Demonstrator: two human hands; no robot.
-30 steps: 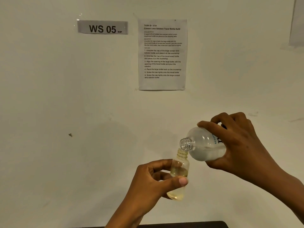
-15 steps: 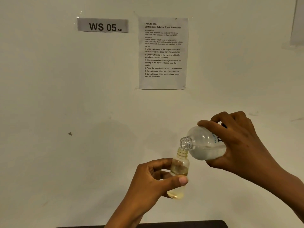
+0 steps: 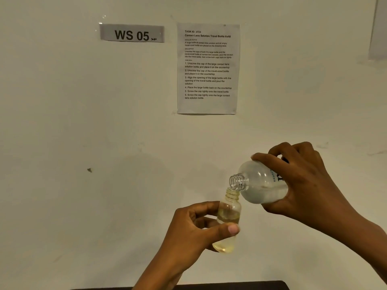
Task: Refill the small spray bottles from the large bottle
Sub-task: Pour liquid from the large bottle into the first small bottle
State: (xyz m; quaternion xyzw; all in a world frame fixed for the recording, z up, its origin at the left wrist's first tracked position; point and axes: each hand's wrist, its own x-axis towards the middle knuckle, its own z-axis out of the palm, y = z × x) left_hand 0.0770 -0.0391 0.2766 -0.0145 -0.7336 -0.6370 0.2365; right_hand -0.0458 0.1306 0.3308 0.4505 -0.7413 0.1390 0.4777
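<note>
My left hand (image 3: 194, 229) grips a small clear bottle (image 3: 228, 212) between thumb and fingers, held upright in the air with no cap on its threaded neck. Yellowish liquid fills its lower part. My right hand (image 3: 303, 185) holds the large clear bottle (image 3: 259, 183) tipped on its side, its open neck pointing left and resting just over the small bottle's mouth. Pale liquid lies along the large bottle's lower side. No caps or spray heads are in view.
A white wall fills the view, with a "WS 05" label (image 3: 132, 34) and a printed task sheet (image 3: 207, 69) taped to it. A dark table edge (image 3: 230, 285) shows at the bottom.
Both hands and both bottles hold almost the same pose; the view shifted very slightly.
</note>
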